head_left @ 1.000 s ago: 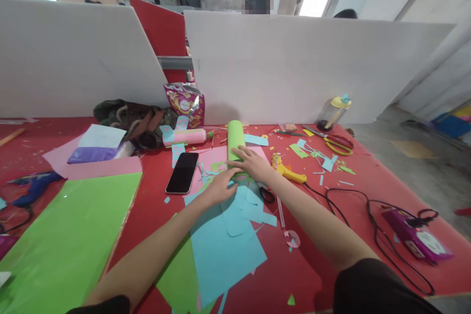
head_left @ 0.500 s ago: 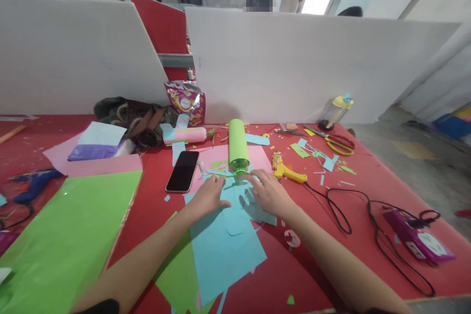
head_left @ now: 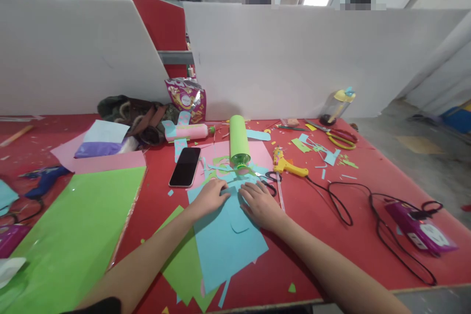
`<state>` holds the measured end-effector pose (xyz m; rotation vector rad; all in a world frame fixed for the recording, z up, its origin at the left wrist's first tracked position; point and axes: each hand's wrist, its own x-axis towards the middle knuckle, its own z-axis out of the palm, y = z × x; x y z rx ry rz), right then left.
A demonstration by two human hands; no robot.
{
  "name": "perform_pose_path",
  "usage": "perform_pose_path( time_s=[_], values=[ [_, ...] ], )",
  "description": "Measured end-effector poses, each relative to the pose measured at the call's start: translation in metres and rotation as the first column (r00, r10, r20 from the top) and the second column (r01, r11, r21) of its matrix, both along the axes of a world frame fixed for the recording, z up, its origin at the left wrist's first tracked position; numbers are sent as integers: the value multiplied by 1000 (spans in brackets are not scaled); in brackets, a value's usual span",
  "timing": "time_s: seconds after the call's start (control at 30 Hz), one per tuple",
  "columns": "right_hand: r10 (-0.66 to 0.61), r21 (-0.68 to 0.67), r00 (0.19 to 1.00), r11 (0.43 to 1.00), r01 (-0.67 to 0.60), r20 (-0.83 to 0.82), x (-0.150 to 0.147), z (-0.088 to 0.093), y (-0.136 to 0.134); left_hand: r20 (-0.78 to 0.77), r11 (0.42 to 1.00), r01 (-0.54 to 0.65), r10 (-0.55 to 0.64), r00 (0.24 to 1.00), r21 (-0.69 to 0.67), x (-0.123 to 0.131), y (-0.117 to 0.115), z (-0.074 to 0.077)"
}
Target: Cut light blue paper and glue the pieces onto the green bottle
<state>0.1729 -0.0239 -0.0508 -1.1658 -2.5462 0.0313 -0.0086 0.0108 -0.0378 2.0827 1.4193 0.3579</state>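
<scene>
My left hand [head_left: 209, 197] and my right hand [head_left: 259, 203] lie close together on a pile of light blue paper sheets [head_left: 228, 240] in the middle of the red table [head_left: 316, 235]. Both hands rest with fingers stretched out on the paper. Just beyond them a green paper-wrapped bottle [head_left: 238, 141] lies on its side on a pink sheet [head_left: 259, 153], untouched. Black-handled scissors [head_left: 271, 183] lie right of my right hand.
A black phone [head_left: 185, 167] lies left of the bottle. A yellow glue gun [head_left: 287, 165] with a black cable [head_left: 368, 211] and a purple power strip [head_left: 419, 233] are at right. A large green sheet [head_left: 69, 235] covers the left. White partition boards [head_left: 294, 64] stand behind.
My right hand left the green bottle and both hands drew back toward me onto the blue paper. The bottle stayed lying where it was.
</scene>
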Motion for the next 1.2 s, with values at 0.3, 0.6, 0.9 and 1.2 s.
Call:
perform_pose_path(
  time_s=[0.3, 0.6, 0.9, 1.2],
  values=[
    [-25, -44, 999, 999, 24, -25, 2, 1, -4, 200, 998, -40, 50, 978, -54, -14, 2, -2],
    [41, -142, 999, 989, -39, 7, -3, 7, -10, 379, 973, -224, 231, 896, -63, -22, 4, -3],
    [-12, -247, 995, 968, 36, 97, -8, 15, -13, 375, 970, -230, 242, 895, -78, -17, -6, 1],
    [-88, -117, 988, 988, 103, 125, -17, 8, -17, 359, 961, -275, 265, 895, -24, -15, -7, -1]
  ],
)
